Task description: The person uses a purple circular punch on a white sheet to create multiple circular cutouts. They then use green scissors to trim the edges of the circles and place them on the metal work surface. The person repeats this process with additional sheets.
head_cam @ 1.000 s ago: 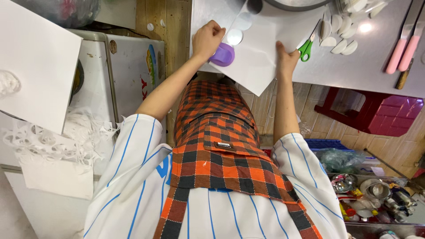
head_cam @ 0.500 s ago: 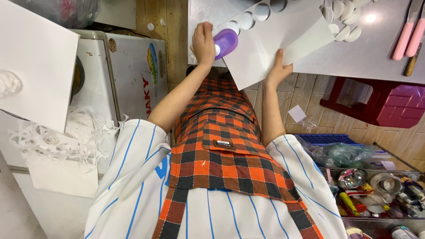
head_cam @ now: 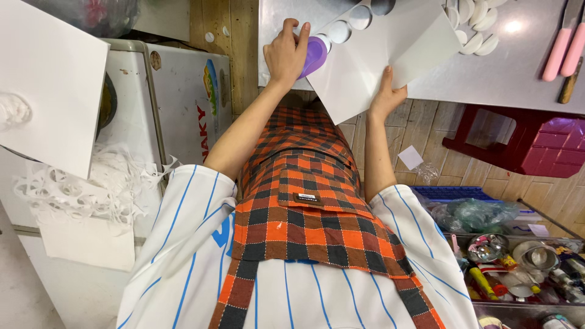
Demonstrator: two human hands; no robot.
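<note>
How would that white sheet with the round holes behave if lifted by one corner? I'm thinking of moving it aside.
The white sheet is probably thin and light: it hangs past the table edge, held by the right hand. It likely flexes rather than flops. The cut-out holes along its top edge could weaken it, so it may crease there. The left hand grips a purple tool.

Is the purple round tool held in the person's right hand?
No, the purple round plastic tool is gripped by the left hand, while the right hand holds the edge of the white paper sheet.
</note>
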